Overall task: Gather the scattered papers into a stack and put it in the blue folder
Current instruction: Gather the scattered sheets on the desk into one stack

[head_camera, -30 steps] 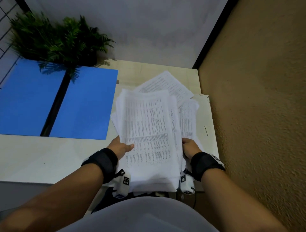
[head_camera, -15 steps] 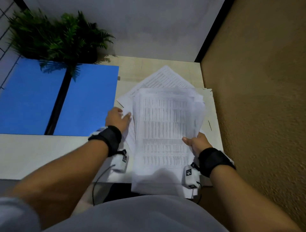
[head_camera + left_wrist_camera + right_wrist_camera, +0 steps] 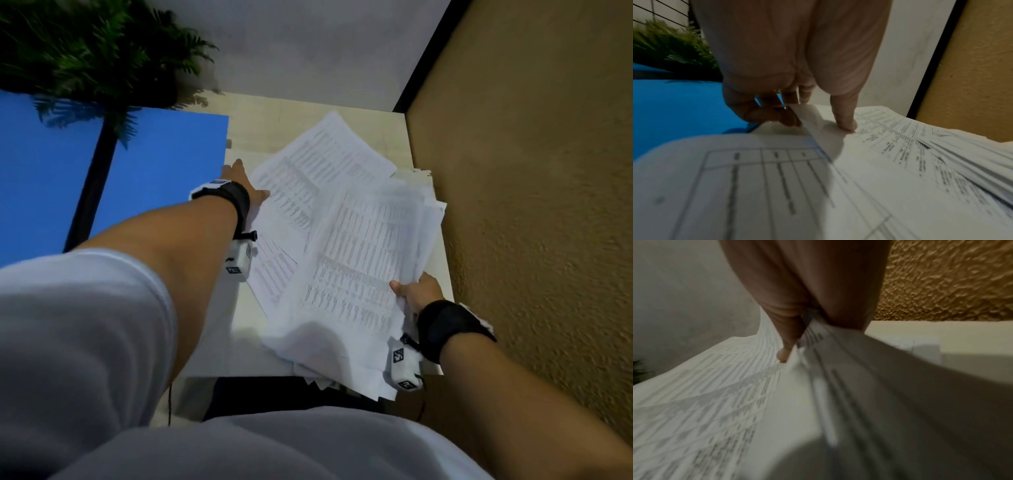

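Risk: slippage | stack (image 3: 359,260) is clamped at one edge by right hand (image 3: 416,294), overhanging counter (image 3: 239,335) | loose sheet (image 3: 322,161) is pinched by left hand (image 3: 245,185) fingers (image 3: 785,116) beside blue folder (image 3: 164,171) | sheets may fan out or fall.

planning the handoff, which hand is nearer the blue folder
Left. The left hand sits right at the blue folder's edge, pinching loose sheets; the right hand grips the paper stack far across.

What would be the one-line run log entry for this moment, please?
stage: gathering | right hand: grips paper stack | left hand: pinches loose sheets | blue folder: open, no papers inside
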### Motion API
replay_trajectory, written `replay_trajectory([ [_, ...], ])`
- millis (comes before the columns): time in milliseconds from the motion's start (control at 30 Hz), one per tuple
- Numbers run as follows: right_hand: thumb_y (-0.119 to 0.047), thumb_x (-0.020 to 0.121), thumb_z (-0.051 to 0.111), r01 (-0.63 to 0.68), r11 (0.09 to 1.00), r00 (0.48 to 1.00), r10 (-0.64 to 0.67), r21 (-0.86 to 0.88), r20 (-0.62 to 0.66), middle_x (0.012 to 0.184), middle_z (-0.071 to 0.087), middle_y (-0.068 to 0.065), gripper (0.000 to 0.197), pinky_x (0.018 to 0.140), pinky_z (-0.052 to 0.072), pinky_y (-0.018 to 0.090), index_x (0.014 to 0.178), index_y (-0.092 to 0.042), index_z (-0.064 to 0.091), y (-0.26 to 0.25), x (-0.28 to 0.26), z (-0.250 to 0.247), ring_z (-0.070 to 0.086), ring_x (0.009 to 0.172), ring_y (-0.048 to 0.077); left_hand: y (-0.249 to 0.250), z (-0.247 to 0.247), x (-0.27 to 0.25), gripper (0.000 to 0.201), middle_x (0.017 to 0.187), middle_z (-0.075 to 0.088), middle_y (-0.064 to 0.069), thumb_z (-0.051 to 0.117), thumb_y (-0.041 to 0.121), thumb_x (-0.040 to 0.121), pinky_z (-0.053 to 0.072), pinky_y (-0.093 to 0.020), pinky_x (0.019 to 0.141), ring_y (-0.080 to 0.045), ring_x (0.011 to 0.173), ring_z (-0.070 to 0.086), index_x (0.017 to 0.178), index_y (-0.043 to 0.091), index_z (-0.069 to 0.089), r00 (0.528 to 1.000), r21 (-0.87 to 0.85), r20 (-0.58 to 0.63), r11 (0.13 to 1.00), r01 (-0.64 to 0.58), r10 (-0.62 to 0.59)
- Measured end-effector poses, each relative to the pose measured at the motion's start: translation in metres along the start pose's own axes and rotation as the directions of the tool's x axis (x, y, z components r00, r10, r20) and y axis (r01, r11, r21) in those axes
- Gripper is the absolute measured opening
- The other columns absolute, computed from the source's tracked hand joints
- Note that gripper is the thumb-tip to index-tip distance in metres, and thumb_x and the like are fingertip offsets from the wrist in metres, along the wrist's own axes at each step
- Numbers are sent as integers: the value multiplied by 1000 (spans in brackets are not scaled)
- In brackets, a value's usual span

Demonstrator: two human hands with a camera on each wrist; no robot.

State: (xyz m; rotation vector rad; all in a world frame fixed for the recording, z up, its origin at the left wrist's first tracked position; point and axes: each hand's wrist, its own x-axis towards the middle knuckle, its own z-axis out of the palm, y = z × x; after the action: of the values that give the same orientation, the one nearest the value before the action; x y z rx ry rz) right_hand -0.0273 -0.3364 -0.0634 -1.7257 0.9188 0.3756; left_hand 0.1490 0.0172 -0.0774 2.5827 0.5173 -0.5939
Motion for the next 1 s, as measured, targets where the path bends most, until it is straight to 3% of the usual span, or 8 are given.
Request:
replay_trajectory([
  [167, -5, 88, 69, -17, 999, 999, 16, -38, -39, 121, 65, 14, 41, 103, 48, 40, 127, 1, 57, 0, 6, 0, 63, 108, 33, 13, -5, -20, 36, 112, 65, -17, 59, 40, 89, 47, -37, 79, -36, 97, 60, 109, 11, 61, 985, -171, -117, 975, -144, 125],
  [267, -12, 89, 70, -44, 998, 999, 44, 47, -2, 130, 61, 14, 49, 107, 44, 44, 133, 0, 53, 4, 7, -8, 59, 116, 34, 23, -22, -60, 18, 81, 55, -12, 53, 25, 95, 38, -30, 68, -30, 79, 53, 87, 8, 54, 962, -361, -249, 911, -197, 109],
  [367, -3, 94, 60, -40, 981, 998, 30, 188, 55, 129, 59, 13, 48, 106, 42, 41, 141, -4, 48, 2, -1, -22, 56, 114, 30, 17, -28, -107, 16, 90, 59, -16, 52, 15, 91, 45, -35, 71, -34, 86, 58, 98, 1, 57, 967, -484, -238, 852, -198, 90],
  [467, -4, 92, 62, -5, 951, 998, -13, 308, 57, 133, 60, 8, 52, 111, 40, 46, 142, -9, 48, -4, 0, -36, 57, 119, 28, -3, -10, -159, 18, 93, 56, -22, 52, 14, 90, 45, -37, 69, -41, 96, 59, 100, 0, 55, 990, -496, -121, 859, -124, 73],
  [567, -6, 89, 65, 39, 920, 997, -61, 390, 42, 136, 62, 3, 55, 114, 38, 47, 142, -13, 51, -19, 4, -44, 57, 126, 26, -22, 26, -199, 9, 71, 53, -12, 58, 13, 85, 41, -30, 53, -29, 68, 54, 81, 5, 54, 989, -442, 134, 897, 2, 64],
  [767, 5, 96, 52, 80, 931, 987, -123, 356, 100, 139, 56, 8, 50, 112, 37, 41, 145, -6, 46, -45, 1, -36, 53, 127, 24, -46, 54, -220, 37, 63, 65, -6, 71, 41, 83, 48, -27, 57, -18, 52, 58, 72, 7, 62, 764, -158, 645, 977, 142, -7],
  [900, 7, 94, 54, 31, 965, 990, -66, 260, 127, 138, 56, 15, 49, 112, 38, 46, 143, 1, 45, -41, 4, -24, 55, 123, 31, -48, 51, -197, 47, 96, 69, -12, 62, 53, 85, 46, -28, 69, -30, 84, 66, 98, 8, 64, 971, -171, 220, 977, 131, -91],
  [1000, 4, 94, 57, 10, 991, 993, -25, 132, 115, 129, 59, 18, 48, 102, 43, 38, 140, 3, 47, -34, 9, -10, 57, 107, 29, -38, 53, -186, 53, 125, 59, -19, 62, 41, 89, 49, -34, 80, -37, 109, 60, 121, -1, 52, 981, -418, 75, 887, 196, -181],
])
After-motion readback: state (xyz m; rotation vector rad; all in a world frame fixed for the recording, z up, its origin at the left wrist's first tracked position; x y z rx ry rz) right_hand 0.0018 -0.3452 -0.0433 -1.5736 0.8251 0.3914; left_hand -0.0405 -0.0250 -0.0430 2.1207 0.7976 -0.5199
